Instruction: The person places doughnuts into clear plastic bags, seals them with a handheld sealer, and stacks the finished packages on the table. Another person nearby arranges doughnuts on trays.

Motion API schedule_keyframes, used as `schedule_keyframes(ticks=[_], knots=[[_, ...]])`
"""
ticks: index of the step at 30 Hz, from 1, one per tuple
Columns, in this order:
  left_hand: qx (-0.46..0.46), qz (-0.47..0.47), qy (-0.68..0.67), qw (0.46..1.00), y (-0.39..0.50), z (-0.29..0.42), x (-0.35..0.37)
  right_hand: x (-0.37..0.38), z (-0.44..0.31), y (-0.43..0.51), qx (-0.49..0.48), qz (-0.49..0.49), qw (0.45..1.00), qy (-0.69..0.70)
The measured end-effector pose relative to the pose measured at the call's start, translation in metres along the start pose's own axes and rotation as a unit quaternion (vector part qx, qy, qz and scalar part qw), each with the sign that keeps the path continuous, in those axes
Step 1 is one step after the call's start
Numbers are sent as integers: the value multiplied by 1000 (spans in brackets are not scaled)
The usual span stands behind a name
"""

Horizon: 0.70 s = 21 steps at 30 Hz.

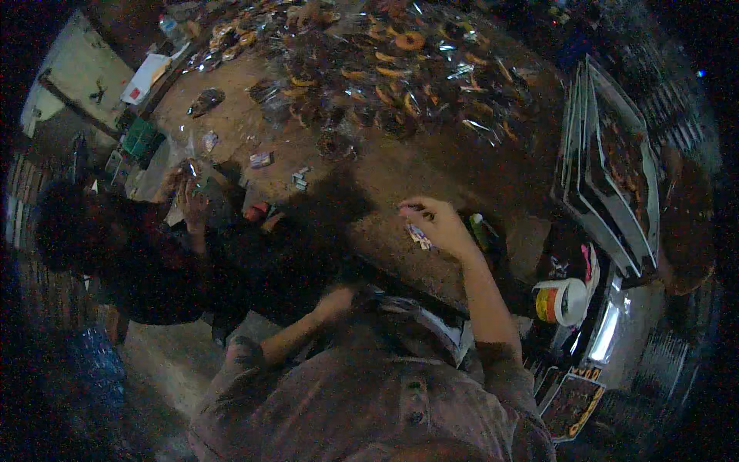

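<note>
My right hand [440, 224] is over the brown tabletop [387, 245], its thumb and fingers curled close together. Whether it pinches something small is too dim to tell. Just beneath its palm lies a small bunch of printed sachets [418, 235]. My left hand [338, 303] is low at the table's near edge, dark and blurred, with its fingers hidden in shadow. Beside it, shiny clear plastic [424, 320] lies at my lap. A small printed packet [261, 160] and several small white pieces [299, 178] are farther off on the tabletop.
A heap of plastic-wrapped orange-brown items [392, 81] covers the far tabletop. Metal-rimmed trays [612, 167] lean at right, above a white tub [568, 303]. A dark green bottle [482, 230] is right of my hand. At left, another person's hands [193, 202] hold clear plastic.
</note>
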<state>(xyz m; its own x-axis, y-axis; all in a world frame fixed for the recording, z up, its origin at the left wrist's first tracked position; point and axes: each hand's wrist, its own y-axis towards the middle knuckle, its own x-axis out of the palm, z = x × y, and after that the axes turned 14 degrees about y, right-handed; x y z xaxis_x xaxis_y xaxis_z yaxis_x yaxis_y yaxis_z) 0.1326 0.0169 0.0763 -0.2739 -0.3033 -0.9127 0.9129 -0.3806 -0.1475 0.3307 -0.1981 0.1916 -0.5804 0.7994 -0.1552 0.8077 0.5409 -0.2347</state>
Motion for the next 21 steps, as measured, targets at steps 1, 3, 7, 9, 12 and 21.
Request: schedule_keyframes(ticks=[1, 3, 7, 9, 12, 21], knots=[[18, -35, 30, 999, 1, -4, 8, -5, 5, -2, -16, 33, 999, 14], [29, -78, 78, 994, 11, -15, 20, -11, 15, -6, -34, 82, 996, 32], [22, -107, 106, 988, 43, -29, 30, -14, 32, -17, -48, 108, 990, 79], [25, -115, 109, 987, 54, -29, 30, -13, 36, -24, -84, 120, 988, 57], [33, -125, 115, 985, 63, -29, 27, -14, 37, -31, -70, 111, 987, 88], [47, -140, 116, 982, 67, -36, 26, -21, 26, -25, -36, 137, 990, -21]])
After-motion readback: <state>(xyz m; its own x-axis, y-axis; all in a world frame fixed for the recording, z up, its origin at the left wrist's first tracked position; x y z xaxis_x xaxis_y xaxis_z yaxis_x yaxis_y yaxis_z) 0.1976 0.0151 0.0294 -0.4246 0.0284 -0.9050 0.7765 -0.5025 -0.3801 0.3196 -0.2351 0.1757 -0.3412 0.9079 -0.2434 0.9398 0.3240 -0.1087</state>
